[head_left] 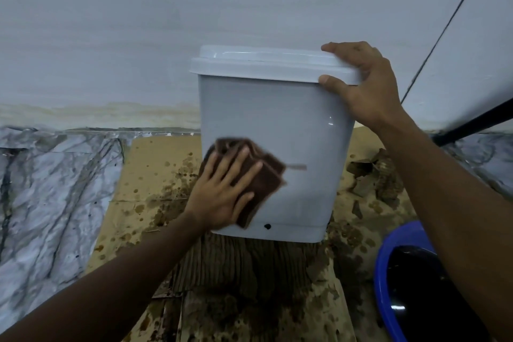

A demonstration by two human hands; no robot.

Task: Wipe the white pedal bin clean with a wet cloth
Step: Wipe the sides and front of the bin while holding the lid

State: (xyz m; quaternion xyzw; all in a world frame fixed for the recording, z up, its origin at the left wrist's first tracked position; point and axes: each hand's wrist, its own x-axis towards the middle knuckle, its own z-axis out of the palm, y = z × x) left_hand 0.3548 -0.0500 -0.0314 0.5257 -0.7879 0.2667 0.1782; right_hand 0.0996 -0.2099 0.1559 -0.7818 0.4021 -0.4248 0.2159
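The white pedal bin (299, 125) stands upright on wet cardboard, its lid closed, in the middle of the view. My left hand (222, 189) presses a folded brown cloth (263, 175) flat against the lower left of the bin's front wall, fingers spread over it. My right hand (363, 83) grips the right end of the lid rim, thumb on the front and fingers over the top. A short brown streak (297, 166) shows on the wall just right of the cloth, and a small dark spot (267, 226) sits near the bottom edge.
Soaked, stained cardboard (155, 175) covers the floor under and around the bin. A blue basin (394, 280) with dark water stands at the lower right. Torn cardboard scraps (374, 178) lie right of the bin. A pale wall (138, 36) rises close behind, and marble-patterned flooring (50, 189) lies left.
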